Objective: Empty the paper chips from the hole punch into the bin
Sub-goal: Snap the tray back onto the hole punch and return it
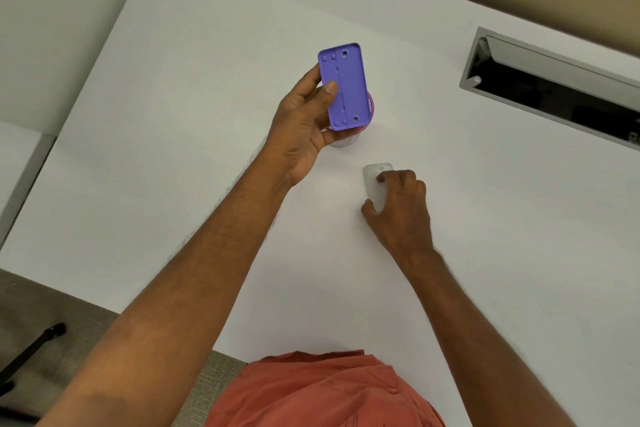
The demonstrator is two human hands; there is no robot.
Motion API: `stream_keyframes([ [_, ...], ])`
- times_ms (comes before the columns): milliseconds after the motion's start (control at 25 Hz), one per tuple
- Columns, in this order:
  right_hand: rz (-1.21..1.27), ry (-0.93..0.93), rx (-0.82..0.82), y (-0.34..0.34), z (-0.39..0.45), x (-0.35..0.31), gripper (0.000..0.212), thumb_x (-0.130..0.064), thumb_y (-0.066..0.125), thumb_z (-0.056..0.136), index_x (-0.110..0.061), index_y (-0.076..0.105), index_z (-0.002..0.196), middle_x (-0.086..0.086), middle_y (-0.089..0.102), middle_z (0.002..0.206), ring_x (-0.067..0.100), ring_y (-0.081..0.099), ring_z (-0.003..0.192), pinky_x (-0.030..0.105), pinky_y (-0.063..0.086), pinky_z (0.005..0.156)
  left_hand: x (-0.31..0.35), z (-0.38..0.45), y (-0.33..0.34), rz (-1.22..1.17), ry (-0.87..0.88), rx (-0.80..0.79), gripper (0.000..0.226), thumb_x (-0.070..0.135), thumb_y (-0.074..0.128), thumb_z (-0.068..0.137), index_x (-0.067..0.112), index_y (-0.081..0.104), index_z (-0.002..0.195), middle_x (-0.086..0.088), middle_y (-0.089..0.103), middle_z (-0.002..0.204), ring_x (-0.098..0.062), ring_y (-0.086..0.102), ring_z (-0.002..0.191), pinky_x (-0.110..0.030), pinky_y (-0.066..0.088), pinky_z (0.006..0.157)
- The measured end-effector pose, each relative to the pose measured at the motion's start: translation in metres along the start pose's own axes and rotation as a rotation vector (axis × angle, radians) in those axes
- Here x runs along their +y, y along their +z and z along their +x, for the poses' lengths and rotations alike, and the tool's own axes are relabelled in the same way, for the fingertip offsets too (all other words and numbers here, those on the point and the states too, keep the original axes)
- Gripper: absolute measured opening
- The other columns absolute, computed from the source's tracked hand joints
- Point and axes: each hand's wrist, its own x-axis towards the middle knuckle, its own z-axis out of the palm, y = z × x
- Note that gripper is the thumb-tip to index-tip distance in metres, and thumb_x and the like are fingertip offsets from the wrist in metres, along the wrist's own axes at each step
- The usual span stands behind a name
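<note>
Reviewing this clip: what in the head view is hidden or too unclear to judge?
- Small container beneath the purple hole punch: mostly hidden by the punch and the left hand, so its contents are unreadable.
- Paper chips: none can be made out.
- Clear cover on the table: translucent, partly covered by the right hand; grip unclear.
- Table recess: dark, cut off by the right edge.

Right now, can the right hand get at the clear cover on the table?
Probably yes. The right hand already lies on the clear cover, with fingertips on its top and near edges. Nothing stands between them. The left hand is apart, holding the purple punch over a small bin.
</note>
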Motion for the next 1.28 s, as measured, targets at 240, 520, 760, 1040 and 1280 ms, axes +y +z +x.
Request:
stream_keyframes([
  [240, 0.246, 0.15, 0.077, -0.031, 0.01, -0.004, 0.02, -0.02, 0.06, 0.09, -0.013, 0.059, 0.108, 0.006, 0.061, 0.112, 0.029, 0.063, 0.09, 0.031, 0.045, 0.072, 0.001, -0.007, 0.004, 0.003, -0.019, 0.02, 0.044, 0.012, 0.056, 0.101, 0.016, 0.05, 0.145, -0.004, 0.072, 0.118, -0.027, 0.073, 0.103, -0.047, 0.061, 0.078],
  [520, 1.095, 0.177, 0.175, -0.12, 0.008, -0.061, 0.017, -0.015, 0.062, 0.091, -0.025, 0.069, 0.103, -0.005, 0.075, 0.093, 0.012, 0.074, 0.082, 0.023, 0.057, 0.067, 0.0, -0.017, 0.009, 0.004, -0.004, 0.012, 0.033, 0.019, 0.058, 0.101, 0.022, 0.058, 0.134, -0.002, 0.073, 0.118, -0.027, 0.072, 0.104, -0.05, 0.061, 0.08],
  [760, 1.054, 0.051, 0.125, -0.14, 0.004, -0.095, 0.017, -0.011, 0.066, 0.094, -0.015, 0.064, 0.111, 0.004, 0.077, 0.1, 0.009, 0.071, 0.084, 0.019, 0.054, 0.067, -0.005, -0.027, 0.02, 0.012, -0.008, 0.062, 0.03, 0.035, 0.051, 0.103, 0.022, 0.065, 0.127, -0.006, 0.071, 0.121, -0.028, 0.072, 0.104, -0.058, 0.06, 0.086],
  [1040, 0.897, 0.024, 0.156, -0.128, 0.009, -0.095, 0.017, -0.012, 0.067, 0.094, -0.015, 0.067, 0.111, -0.007, 0.07, 0.095, -0.004, 0.065, 0.079, 0.014, 0.053, 0.067, -0.005, -0.031, 0.026, 0.069, -0.036, 0.093, 0.035, 0.051, 0.047, 0.1, 0.033, 0.076, 0.107, 0.004, 0.078, 0.106, -0.021, 0.076, 0.099, -0.047, 0.062, 0.076],
  [1280, 0.816, 0.024, 0.245, -0.125, 0.007, -0.09, 0.016, -0.018, 0.068, 0.094, -0.018, 0.068, 0.11, -0.01, 0.068, 0.091, 0.0, 0.064, 0.077, 0.013, 0.053, 0.067, -0.005, -0.035, 0.032, 0.146, 0.039, 0.003, 0.021, 0.042, 0.06, 0.096, 0.035, 0.071, 0.113, 0.004, 0.075, 0.116, -0.025, 0.073, 0.108, -0.047, 0.062, 0.073],
])
